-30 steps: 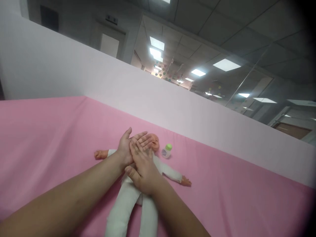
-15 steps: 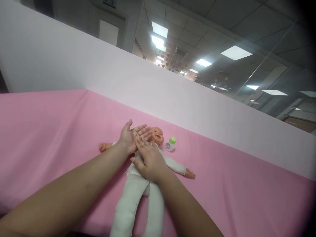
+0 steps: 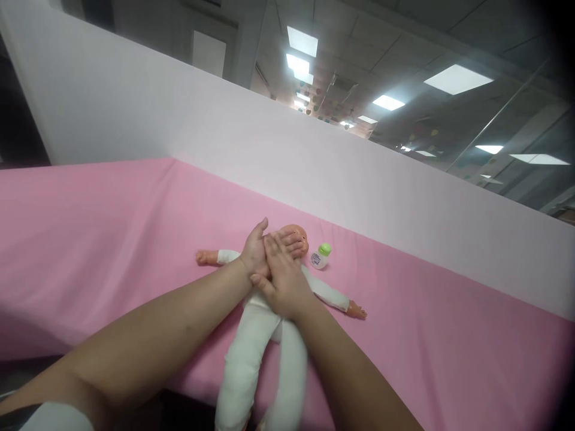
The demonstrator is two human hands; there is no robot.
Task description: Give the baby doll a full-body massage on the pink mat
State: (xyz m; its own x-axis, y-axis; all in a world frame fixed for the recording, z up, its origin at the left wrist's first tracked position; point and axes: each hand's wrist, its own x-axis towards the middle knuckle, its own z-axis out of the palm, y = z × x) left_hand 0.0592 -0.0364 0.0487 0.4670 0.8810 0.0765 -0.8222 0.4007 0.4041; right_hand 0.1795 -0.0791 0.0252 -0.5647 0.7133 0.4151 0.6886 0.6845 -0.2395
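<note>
A baby doll [image 3: 256, 335] with a white cloth body lies on its back, arms spread wide. Above its chest and face, my left hand [image 3: 265, 251] is palm up with the fingers stretched out, covering much of the doll's head. My right hand [image 3: 287, 281] lies palm down across the left palm, its fingers straight and touching the left fingers. Neither hand holds anything. Beside the doll's head stands a small clear bottle [image 3: 320, 259] with a green cap and a printed label.
Pink sheeting [image 3: 404, 323] covers the surface under the doll. A white padded wall [image 3: 323, 167] runs along the back and left side. Beyond it show glass, ceiling lights [image 3: 458, 79] and a door panel. A dark gap lies at the lower front edge.
The view has shifted, so everything sits further right or lower left. My right hand has slid over the left palm, and the left fingers now cover more of the doll's face.
</note>
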